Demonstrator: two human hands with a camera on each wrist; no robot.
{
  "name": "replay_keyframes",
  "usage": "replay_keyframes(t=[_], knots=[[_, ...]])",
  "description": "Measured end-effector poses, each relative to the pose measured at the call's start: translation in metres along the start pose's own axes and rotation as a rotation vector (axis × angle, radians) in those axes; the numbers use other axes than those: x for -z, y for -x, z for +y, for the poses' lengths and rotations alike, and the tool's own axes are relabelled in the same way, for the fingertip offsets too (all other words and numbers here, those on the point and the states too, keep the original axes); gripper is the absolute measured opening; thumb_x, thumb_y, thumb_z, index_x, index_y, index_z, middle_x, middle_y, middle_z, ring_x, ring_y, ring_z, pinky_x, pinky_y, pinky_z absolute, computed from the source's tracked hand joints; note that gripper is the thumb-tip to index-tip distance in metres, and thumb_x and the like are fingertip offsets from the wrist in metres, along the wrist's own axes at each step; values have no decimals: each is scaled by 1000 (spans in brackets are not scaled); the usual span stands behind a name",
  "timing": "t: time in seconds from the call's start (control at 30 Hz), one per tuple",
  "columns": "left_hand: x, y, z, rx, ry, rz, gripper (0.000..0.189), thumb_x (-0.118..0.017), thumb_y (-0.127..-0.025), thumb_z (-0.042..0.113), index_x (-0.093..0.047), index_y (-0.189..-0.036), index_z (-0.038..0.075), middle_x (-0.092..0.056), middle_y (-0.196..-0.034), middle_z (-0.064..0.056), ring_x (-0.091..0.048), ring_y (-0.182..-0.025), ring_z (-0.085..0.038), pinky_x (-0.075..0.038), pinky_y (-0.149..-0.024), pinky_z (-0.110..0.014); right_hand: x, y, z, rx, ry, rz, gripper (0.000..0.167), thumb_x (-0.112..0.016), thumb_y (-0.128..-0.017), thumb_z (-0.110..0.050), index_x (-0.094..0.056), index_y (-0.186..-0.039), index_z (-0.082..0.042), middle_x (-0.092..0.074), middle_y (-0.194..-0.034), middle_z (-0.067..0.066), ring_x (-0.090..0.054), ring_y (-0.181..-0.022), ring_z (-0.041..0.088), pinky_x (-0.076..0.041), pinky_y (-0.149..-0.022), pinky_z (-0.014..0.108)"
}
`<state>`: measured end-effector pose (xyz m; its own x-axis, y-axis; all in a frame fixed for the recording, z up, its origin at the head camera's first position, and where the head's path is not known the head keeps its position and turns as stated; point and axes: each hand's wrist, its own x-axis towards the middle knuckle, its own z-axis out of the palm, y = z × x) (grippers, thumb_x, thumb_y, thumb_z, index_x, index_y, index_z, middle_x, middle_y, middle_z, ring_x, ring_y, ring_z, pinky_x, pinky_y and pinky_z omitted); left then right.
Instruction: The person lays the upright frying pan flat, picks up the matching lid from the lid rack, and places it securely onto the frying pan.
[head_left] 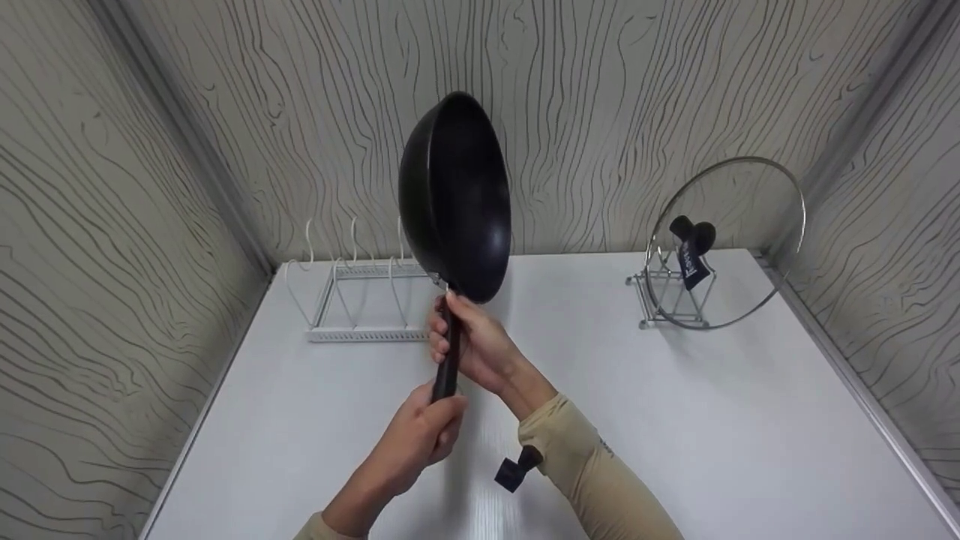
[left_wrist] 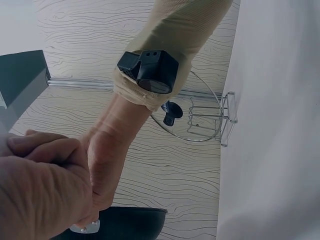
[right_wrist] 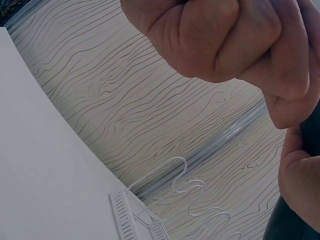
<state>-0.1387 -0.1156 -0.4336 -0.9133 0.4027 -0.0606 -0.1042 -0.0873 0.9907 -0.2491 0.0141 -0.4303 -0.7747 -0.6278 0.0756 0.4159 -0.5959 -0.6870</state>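
A deep black wok (head_left: 457,199) is held up over the white table, its long handle (head_left: 448,360) pointing down and its opening turned to the right. My right hand (head_left: 480,341) grips the handle just below the pan, thumb along it. Lower down, my left hand (head_left: 424,431) wraps around the handle's end. In the left wrist view the left hand (left_wrist: 45,185) fills the lower left, and part of the wok (left_wrist: 135,222) shows at the bottom. Both hands and a sliver of the wok (right_wrist: 282,222) appear in the right wrist view.
A white wire rack (head_left: 367,335) with curved hooks stands at the back left of the table (head_left: 600,420). At the back right, a glass lid (head_left: 739,322) with a black knob and dark label leans upright in a small metal stand (head_left: 656,321). Patterned walls enclose the table.
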Motion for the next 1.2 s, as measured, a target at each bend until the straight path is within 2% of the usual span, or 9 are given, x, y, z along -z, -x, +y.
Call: replay_keyframes(t=[0.33,0.6,0.77,1.0,1.2], knots=[[-7,-6,-1,6,15,-3,17,-53,-104,17,-41,-96,7,-40,-58,10,-31,-44,-2,-26,-42,-18,5,4,0,26,-9,7,22,-32,-115,-30,-43,-108,-13,-47,-78,-3,-52,-59,6,-47,-58,21],[-11,-9,2,36,59,-71,28,-55,-106,25,-38,-116,4,-47,-68,4,-40,-44,-4,-32,-41,-18,12,8,-1,19,21,76,22,-34,-115,-31,-43,-108,-12,-48,-77,-4,-52,-58,5,-46,-58,20],[-15,-12,2,48,51,-42,25,-53,-106,26,-40,-110,6,-46,-67,4,-43,-45,-7,-34,-41,-20,17,9,-1,16,33,114,23,-35,-115,-31,-43,-107,-12,-48,-77,-4,-51,-58,5,-48,-57,19],[-15,-14,-3,10,-20,2,5,-46,-101,9,-42,-102,7,-46,-64,5,-37,-44,-4,-29,-40,-19,22,9,1,16,76,153,21,-36,-114,-31,-42,-109,-11,-49,-80,-3,-52,-62,7,-49,-60,21],[-14,-16,-6,-25,-16,-2,7,-47,-100,10,-42,-102,5,-46,-64,6,-36,-45,-4,-28,-41,-18,26,7,2,46,27,175,23,-41,-113,-30,-49,-115,-9,-54,-81,-2,-54,-67,8,-51,-65,21]])
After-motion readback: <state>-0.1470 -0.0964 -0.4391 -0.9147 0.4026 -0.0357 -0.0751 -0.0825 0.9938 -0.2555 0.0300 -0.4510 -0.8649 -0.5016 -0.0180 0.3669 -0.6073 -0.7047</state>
